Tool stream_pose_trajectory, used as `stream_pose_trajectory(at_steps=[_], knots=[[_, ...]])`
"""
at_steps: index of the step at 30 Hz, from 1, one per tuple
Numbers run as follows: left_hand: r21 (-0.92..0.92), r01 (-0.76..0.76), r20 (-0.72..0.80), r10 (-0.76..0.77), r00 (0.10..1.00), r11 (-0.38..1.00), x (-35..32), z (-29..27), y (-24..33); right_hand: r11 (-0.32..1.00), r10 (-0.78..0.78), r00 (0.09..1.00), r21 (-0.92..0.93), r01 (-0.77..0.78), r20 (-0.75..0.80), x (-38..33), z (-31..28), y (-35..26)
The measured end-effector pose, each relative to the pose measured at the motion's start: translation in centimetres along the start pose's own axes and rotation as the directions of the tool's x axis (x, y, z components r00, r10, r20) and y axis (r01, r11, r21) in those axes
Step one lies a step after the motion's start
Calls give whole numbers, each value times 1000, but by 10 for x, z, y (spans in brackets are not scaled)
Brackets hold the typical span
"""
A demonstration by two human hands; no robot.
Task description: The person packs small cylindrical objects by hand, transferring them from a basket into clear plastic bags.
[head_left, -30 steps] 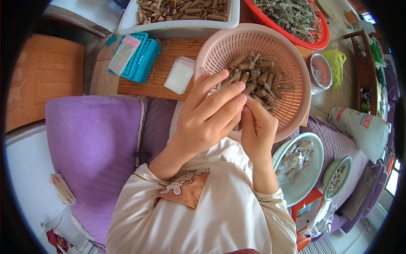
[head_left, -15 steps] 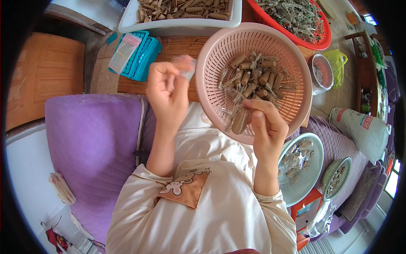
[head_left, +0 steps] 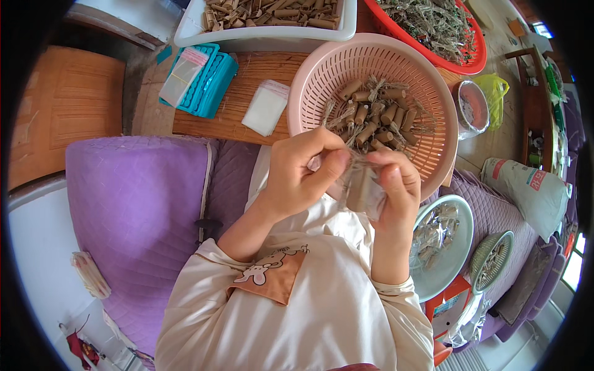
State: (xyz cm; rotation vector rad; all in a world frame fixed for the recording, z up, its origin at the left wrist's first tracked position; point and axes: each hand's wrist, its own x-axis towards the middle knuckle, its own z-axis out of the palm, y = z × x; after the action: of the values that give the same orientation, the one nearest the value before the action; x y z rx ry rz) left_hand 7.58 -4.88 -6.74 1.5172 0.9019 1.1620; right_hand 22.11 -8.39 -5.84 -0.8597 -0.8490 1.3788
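Note:
My left hand [head_left: 304, 169] and my right hand [head_left: 394, 185] meet just below the pink plastic basket [head_left: 322, 74]. Between them they hold a small clear plastic bag [head_left: 362, 190] with a brown stick-like roll inside; both thumbs and fingers pinch its top edge. The basket holds several brown rolls and dried sprigs [head_left: 374, 114]. A stack of empty clear bags [head_left: 266, 107] lies on the wooden board [head_left: 247, 68] left of the basket.
A white tray of brown rolls [head_left: 272, 12] and a red basket of dried herbs [head_left: 433, 25] stand at the back. A turquoise box [head_left: 207, 77] lies at left. A round plate of filled bags [head_left: 442, 244] sits at right. Purple cushions [head_left: 136, 210] surround me.
My left hand came down from the stack of clear bags with a bag and joined my right hand; the brown roll now sits inside the bag held by both hands.

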Motion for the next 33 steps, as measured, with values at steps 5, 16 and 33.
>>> stream_pose_trajectory(at_steps=[5, 16, 33], knots=[[307, -385, -49, 419, 907, 870, 7, 9, 0, 779, 28, 994, 620, -90, 109, -1, -5, 10], [457, -367, -46, 434, 900, 810, 34, -31, -13, 927, -182, 983, 333, 170, 3, 2, -43, -11], [226, 693, -220, -657, 721, 685, 177, -427, 7, -37, -155, 612, -615, -788, -775, -126, -263, -81]])
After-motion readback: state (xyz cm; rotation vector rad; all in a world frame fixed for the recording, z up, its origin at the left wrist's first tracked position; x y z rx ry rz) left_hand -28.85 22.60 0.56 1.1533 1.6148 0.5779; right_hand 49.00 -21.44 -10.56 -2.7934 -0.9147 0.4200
